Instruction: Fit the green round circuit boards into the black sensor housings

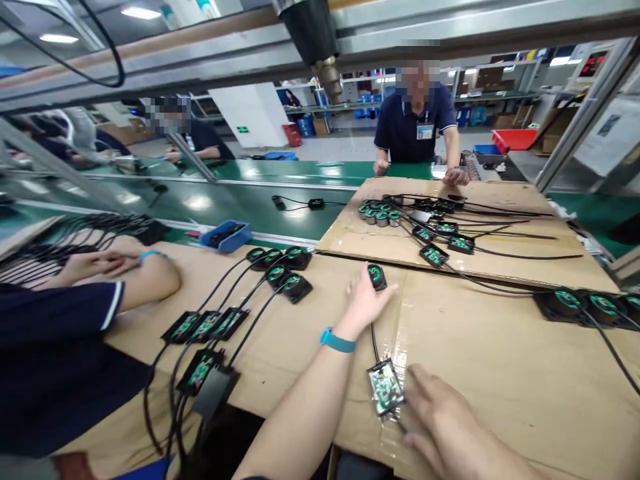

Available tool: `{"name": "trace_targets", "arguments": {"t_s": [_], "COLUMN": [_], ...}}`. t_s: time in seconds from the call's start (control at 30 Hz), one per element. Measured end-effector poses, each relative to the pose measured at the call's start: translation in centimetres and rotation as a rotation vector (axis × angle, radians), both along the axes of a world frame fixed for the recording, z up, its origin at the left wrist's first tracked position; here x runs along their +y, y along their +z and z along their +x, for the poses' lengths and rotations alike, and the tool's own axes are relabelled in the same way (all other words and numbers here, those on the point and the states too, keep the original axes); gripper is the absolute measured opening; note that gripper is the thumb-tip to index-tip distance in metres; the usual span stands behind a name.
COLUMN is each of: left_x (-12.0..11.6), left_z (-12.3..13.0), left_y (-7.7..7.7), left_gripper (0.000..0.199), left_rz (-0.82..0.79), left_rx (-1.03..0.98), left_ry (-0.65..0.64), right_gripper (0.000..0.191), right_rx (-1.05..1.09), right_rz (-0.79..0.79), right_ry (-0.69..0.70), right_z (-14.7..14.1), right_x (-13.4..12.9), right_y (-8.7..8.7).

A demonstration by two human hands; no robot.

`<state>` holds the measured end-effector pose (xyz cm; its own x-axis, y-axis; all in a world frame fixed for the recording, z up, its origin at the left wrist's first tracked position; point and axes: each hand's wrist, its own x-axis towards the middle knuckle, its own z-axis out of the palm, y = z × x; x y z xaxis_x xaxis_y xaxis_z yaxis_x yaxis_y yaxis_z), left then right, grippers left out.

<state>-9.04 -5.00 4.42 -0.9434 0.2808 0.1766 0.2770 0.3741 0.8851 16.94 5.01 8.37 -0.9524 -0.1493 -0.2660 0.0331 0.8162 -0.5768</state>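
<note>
My left hand point(367, 297), with a teal band at the wrist, is closed around a round black fan-like part point(377, 277) that has a green circuit board in it. A black cable point(375, 341) runs from it down to a small open black box point(385, 388) with a circuit board inside, lying on the cardboard. Right beside that box is my right hand point(445, 410), thumb and fingers apart but smeared by motion. Its fingertips are near the cable leaving the box's lower end, and whether they grip it cannot be made out.
Several similar wired parts point(295, 287) and open boxes point(200, 370) lie to the left, near a co-worker's arms point(150, 273). More wired boxes point(434, 254) cover the far cardboard, before another person point(417, 127). A blue bin point(226, 235) stands left; a tool point(315, 40) hangs overhead.
</note>
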Motion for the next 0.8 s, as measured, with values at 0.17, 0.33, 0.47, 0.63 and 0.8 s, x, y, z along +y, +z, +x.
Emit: {"name": "trace_targets", "arguments": {"t_s": [0.17,0.33,0.47,0.63,0.8], "left_x": [-1.7,-2.6,-1.7,-2.7,-3.8], "left_z": [-0.2,-2.3,-1.3,-1.2,-5.8], "left_y": [-0.5,-1.3,-0.2,2.6,5.1], "left_gripper": [0.065,0.080,0.092,0.078,0.074], "left_rz": [-0.315,-0.230,-0.299,-0.472,-0.651], "left_rx": [0.128,0.148,0.006,-0.005,0.040], "left_ry": [-0.088,-0.109,-0.017,-0.080,-0.262], "right_gripper": [0.030,0.024,0.020,0.034,0.027], "right_rx": [-0.024,-0.028,0.131,0.089,-0.085], "right_rz": [-0.426,-0.472,-0.395,-0.536,-0.695], "right_ry": [0.216,-0.211,-0.533,-0.618,-0.641], "right_z": [-0.2,-3.0,-5.1,-5.5,-5.3], "right_x": [1.6,6.9,9.9,9.5,10.1], "right_y": [0.6,-0.8,-2.8,-2.8,-2.1]}}
